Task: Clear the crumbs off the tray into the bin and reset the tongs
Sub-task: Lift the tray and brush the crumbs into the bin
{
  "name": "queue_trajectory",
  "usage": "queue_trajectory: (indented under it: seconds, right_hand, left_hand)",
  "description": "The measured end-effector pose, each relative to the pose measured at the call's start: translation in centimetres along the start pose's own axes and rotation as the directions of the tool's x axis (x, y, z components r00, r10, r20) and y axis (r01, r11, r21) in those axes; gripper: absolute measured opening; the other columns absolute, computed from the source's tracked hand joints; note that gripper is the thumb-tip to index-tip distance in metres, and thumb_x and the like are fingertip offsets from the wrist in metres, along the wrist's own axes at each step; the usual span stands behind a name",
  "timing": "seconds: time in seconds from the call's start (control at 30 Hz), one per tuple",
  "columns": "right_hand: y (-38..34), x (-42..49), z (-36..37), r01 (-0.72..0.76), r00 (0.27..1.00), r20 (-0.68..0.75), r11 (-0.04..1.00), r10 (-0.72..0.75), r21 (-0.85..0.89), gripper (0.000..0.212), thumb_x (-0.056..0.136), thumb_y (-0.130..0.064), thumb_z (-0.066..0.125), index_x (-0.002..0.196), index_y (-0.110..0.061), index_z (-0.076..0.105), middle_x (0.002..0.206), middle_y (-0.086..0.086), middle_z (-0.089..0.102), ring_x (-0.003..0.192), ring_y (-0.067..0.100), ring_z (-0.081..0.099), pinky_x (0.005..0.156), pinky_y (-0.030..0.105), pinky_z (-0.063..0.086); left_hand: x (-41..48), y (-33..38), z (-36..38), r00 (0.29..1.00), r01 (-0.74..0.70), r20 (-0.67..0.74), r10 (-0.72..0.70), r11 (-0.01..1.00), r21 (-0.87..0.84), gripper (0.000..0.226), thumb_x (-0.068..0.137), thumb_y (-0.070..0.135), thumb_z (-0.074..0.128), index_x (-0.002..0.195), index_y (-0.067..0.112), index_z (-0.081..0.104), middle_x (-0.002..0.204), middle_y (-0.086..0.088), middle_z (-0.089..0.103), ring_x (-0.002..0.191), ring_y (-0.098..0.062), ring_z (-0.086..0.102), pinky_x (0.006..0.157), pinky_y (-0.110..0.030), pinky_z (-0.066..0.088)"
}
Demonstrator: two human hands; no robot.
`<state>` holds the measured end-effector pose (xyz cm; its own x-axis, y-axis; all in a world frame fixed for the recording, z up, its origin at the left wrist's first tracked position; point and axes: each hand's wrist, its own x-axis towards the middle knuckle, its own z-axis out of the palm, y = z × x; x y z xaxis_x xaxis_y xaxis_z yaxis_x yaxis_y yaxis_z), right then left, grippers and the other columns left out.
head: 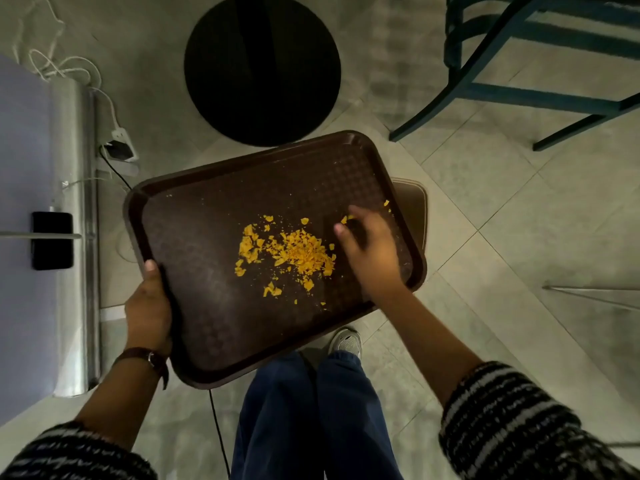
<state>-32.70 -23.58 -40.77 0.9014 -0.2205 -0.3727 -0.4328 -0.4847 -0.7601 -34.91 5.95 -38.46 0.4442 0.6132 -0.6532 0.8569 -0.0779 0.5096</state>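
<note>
A dark brown tray (pixel 207 258) is held over the floor, tilted in the picture. My left hand (pixel 149 306) grips its left edge, thumb on the rim. Yellow crumbs (pixel 294 252) lie in a loose heap on the middle of the tray, with a few strays toward the far right corner. My right hand (pixel 367 247) rests on the tray surface just right of the heap, fingers extended among the crumbs. A brown bin (pixel 414 202) shows partly under the tray's right side. No tongs are in view.
A black round table base (pixel 263 71) stands on the tiled floor beyond the tray. A blue chair frame (pixel 519 71) is at the upper right. A steel-edged counter (pixel 76 237) with a black phone (pixel 52 240) runs along the left. White cables and a charger (pixel 117 147) lie on the floor.
</note>
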Motion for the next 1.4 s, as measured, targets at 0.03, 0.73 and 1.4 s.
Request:
queue_trajectory:
  seconds: [0.03,0.73,1.4]
  right_hand:
    - [0.2,-0.9,0.8,0.060,0.997,0.048,0.996,-0.057,-0.060,0.063,0.082,-0.058,0.055,0.134,-0.025,0.042,0.133,-0.002,0.050,0.126,0.009,0.042,0.107,0.033,0.034]
    - [-3.4,-3.1,9.0,0.269,0.961,-0.046,0.959,-0.274,-0.083,0.054,0.090,-0.036,0.058,0.139,-0.018,0.043,0.154,0.008,0.027,0.144,0.019,0.016,0.119,0.035,0.005]
    - [-2.9,-1.8,6.3,0.030,0.932,-0.362,0.985,0.034,0.170,0.033,0.090,0.010,0.047,0.115,-0.002,0.064,0.122,0.010,0.060,0.116,0.018,0.055,0.103,0.032,0.044]
  left_hand:
    - [-0.3,0.2,0.3,1.000,0.007,0.002,-0.007,1.000,-0.015,0.078,0.086,0.071,0.034,0.121,0.006,0.057,0.119,-0.012,0.056,0.102,-0.027,0.052,0.086,-0.034,0.038]
    - [-4.2,0.8,2.2,0.995,-0.094,0.027,0.097,0.991,-0.095,0.048,0.093,0.059,0.035,0.087,0.018,0.059,0.091,0.000,0.058,0.089,-0.019,0.053,0.084,-0.031,0.040]
    - [-4.1,-0.7,1.1,0.998,-0.030,0.061,0.034,0.997,-0.076,0.047,0.091,0.062,0.036,0.073,0.022,0.056,0.081,0.006,0.056,0.075,-0.011,0.051,0.080,-0.031,0.039]
